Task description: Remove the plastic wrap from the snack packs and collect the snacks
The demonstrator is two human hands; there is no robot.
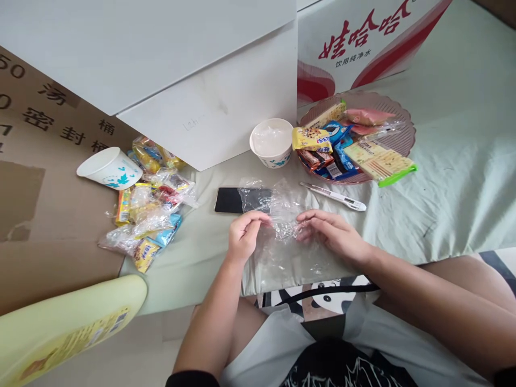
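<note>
Plate (408,124): beyond and right of the phone (227,200), loaded with wrapped snacks (312,140). Mixed heap of packets and clear plastic (155,215): left of the phone. Clear plastic film (284,231): overlaps the phone's right end and extends toward the person. Left hand (244,236): fingertips pinched on the film. Right hand (335,236): fingers narrow, gripping the film's opposite side. Judged status: film handling is under way, not complete; it is crumpled between the hands, with no packet visible inside. The wrapped snacks lie outside it.
</note>
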